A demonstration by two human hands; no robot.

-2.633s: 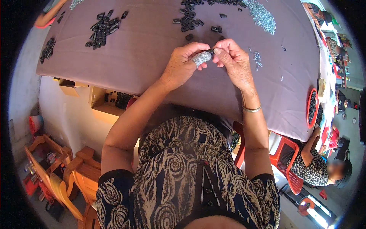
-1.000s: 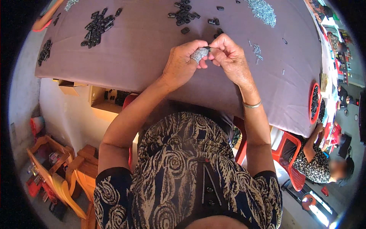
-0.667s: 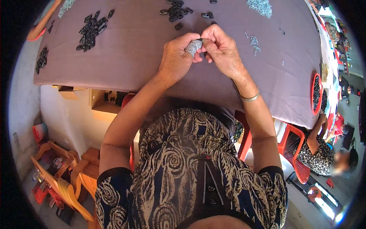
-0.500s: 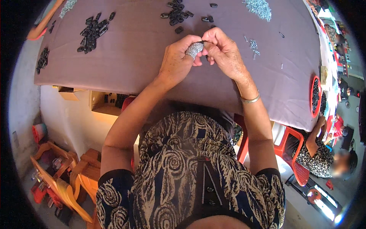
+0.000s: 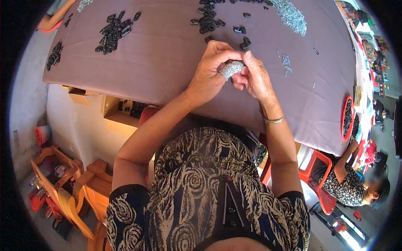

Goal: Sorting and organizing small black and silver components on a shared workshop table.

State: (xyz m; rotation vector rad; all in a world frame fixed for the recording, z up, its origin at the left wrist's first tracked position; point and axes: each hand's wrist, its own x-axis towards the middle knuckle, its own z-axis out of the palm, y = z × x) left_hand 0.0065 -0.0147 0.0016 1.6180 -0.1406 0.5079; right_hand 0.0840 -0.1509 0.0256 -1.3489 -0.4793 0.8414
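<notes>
My left hand (image 5: 208,75) and my right hand (image 5: 258,81) meet above the near part of the cloth-covered table (image 5: 167,69). A silvery-grey sleeve (image 5: 231,70) covers my left thumb. The fingers of both hands are bent and closed together at the tips; whatever small thing they hold is hidden. Just beyond them lie a few small black plastic parts (image 5: 246,42) and a bigger heap of black parts (image 5: 206,21). Right of my right hand is a small scatter of tiny silvery metal pieces (image 5: 286,62), which look like springs.
A large silvery heap (image 5: 292,17) lies at the far right, with black heaps (image 5: 112,33) at the left. A red basket (image 5: 344,129) of black parts stands on the right edge. An open cardboard box (image 5: 121,119) sits below the table edge. Another person (image 5: 345,180) sits at the right.
The view has shifted a little, and both hands sit slightly nearer to me. My right thumb has straightened upward. A dark bit that showed between my fingertips is now hidden.
</notes>
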